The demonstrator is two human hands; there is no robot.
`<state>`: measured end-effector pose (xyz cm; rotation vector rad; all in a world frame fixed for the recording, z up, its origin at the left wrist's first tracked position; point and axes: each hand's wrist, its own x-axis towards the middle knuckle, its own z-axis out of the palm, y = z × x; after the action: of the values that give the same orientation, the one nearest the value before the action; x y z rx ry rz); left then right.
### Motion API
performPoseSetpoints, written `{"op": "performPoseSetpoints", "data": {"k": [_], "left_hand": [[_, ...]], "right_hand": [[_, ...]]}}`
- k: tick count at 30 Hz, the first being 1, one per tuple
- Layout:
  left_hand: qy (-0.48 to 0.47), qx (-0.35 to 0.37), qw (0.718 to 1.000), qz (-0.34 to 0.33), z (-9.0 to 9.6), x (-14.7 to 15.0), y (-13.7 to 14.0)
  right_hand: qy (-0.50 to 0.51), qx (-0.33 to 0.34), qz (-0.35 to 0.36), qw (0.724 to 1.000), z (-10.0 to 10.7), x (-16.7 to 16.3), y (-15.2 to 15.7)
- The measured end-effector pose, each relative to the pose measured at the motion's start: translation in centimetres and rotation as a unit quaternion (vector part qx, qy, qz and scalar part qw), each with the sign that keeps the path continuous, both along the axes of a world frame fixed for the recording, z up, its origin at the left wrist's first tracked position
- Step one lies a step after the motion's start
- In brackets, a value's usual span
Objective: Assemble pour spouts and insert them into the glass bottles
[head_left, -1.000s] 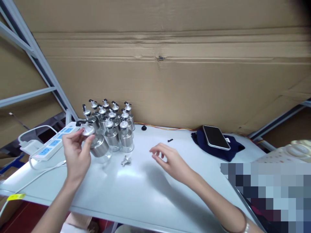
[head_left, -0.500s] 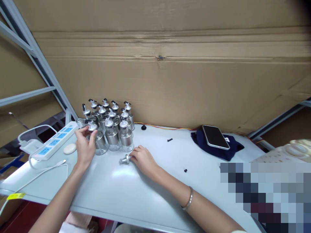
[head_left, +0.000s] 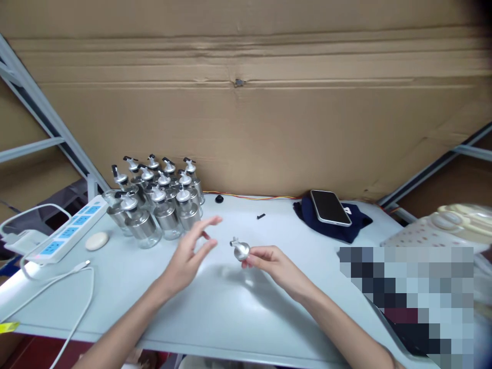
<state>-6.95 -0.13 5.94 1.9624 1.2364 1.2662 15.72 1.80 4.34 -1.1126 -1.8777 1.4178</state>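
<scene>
Between the thumb and fingers of my right hand (head_left: pixel 271 260) is a silvery metal pourer spout (head_left: pixel 241 249), raised over the table. My left hand (head_left: pixel 194 253) is a little to its left, thumb and fingers apart, holding nothing. Several glass bottles with metal bands stand grouped at the back left, among them a front bottle (head_left: pixel 142 228). They carry silver pourer tops, many with black flaps, such as the pourer top (head_left: pixel 129 201). A small black strip-shaped piece (head_left: pixel 261 216) and a round black cap (head_left: pixel 219 199) lie farther back on the table.
On the left are a white power strip (head_left: pixel 73 228), a round whitish disc (head_left: pixel 97 241) and a white cable (head_left: pixel 90 287). A phone (head_left: pixel 330 207) rests on dark blue cloth (head_left: pixel 351 233) at the back right. Cardboard (head_left: pixel 246 138) walls off the table's rear.
My right hand has lifted the pourer spout off the table and brought it right. My left hand has left the front bottle's top and moved right toward the spout, fingers spread.
</scene>
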Motion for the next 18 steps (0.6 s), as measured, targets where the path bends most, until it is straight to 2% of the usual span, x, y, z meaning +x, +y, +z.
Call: {"op": "performPoseSetpoints", "data": {"k": [2, 4, 7, 10, 12, 14, 16, 18], "left_hand": [[-0.033, -0.089, 0.989, -0.116, 0.2, 2.0, 0.7], [-0.075, -0.154, 0.97, -0.172, 0.2, 3.5, 1.4], [-0.152, -0.222, 0.947, -0.177, -0.2, 4.9, 2.1], [-0.2, -0.256, 0.932, -0.163, -0.9, 5.7, 2.1], [-0.206, -0.267, 0.928, -0.159, -1.5, 5.9, 2.0], [-0.204, -0.271, 0.929, -0.15, -1.9, 5.8, 1.9], [-0.203, -0.275, 0.93, -0.136, -2.2, 5.7, 2.0], [-0.204, -0.278, 0.932, -0.115, -2.4, 5.4, 2.1]], "right_hand": [[0.069, -0.084, -0.006, 0.994, 0.1, 0.9, -0.4], [0.112, -0.137, -0.012, 0.984, 0.1, 1.6, -0.6], [0.138, -0.169, -0.01, 0.976, -0.1, 2.4, -0.9], [0.123, -0.168, 0.016, 0.978, -0.3, 2.8, -1.3], [0.085, -0.146, 0.028, 0.985, -0.3, 3.0, -1.3], [0.033, -0.09, 0.0, 0.995, -0.3, 3.3, -1.1], [-0.036, 0.015, -0.087, 0.995, -0.2, 4.2, -0.4], [-0.118, 0.124, -0.18, 0.969, -0.2, 5.4, 0.3]]}}
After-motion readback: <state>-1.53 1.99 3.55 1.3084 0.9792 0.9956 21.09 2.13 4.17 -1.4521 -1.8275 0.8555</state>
